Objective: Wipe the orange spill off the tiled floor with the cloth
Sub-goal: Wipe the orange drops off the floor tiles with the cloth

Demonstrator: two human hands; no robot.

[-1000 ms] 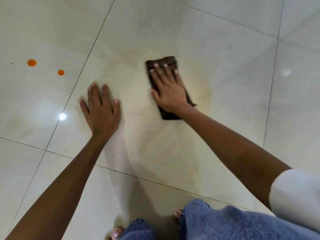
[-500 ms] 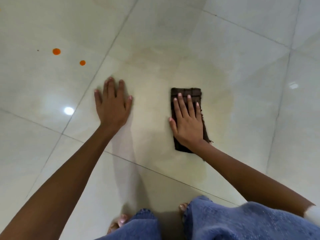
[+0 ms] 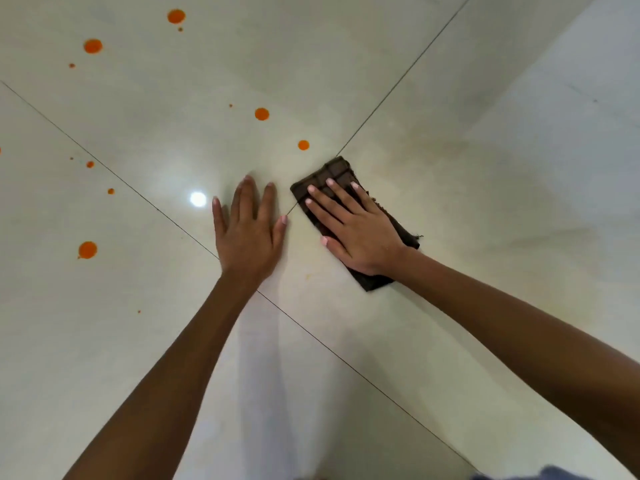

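Observation:
A folded dark brown cloth (image 3: pixel 332 173) lies flat on the glossy cream tiled floor (image 3: pixel 485 202). My right hand (image 3: pixel 356 230) presses on it with straight, spread fingers. My left hand (image 3: pixel 249 233) rests flat on the floor just left of the cloth, fingers straight. Several orange drops dot the tiles beyond and to the left; the nearest drop (image 3: pixel 303 145) sits just past the cloth's far corner, another drop (image 3: pixel 261 114) a little farther. A faint yellowish smear covers the tile to the right of the cloth.
Dark grout lines cross under my left hand. More orange drops lie at the far left (image 3: pixel 87 250) and top left (image 3: pixel 92 46). A light reflection (image 3: pixel 197 199) shines on the tile. Blue denim (image 3: pixel 554 474) shows at the bottom right edge.
The cloth under my right hand has slid left, close to my left hand and the orange drops. The view has swung left, bringing many more drops into sight.

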